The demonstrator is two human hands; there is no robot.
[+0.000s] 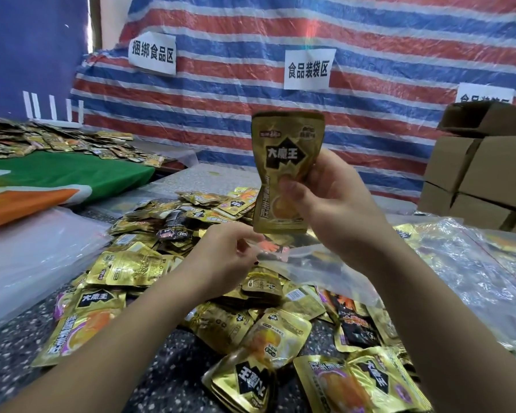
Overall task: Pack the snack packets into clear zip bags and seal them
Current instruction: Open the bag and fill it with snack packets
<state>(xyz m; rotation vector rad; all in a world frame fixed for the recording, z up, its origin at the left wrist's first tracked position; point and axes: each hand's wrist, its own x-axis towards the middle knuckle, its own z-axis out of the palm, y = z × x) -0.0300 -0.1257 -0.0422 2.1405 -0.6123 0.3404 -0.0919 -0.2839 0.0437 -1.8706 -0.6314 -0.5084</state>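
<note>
Head view: right hand grip clamped on gold foil snack packet; left hand grip pinching clear zip bag mouth at 6 o'clock below. Insertion and sealing pending; loose packet heap on worktop remains.

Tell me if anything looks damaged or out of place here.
The gold packet in the right hand is pinched in at the middle, from the grip. The packets on the table lie in a loose heap. Nothing looks torn or spilled.

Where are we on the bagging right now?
Done: filled bags appear to lie at right. In hand: right hand holds a gold packet upright; left hand pinches the mouth of a clear zip bag, unsealed. Left: a large pile of loose packets covers the table.
</note>
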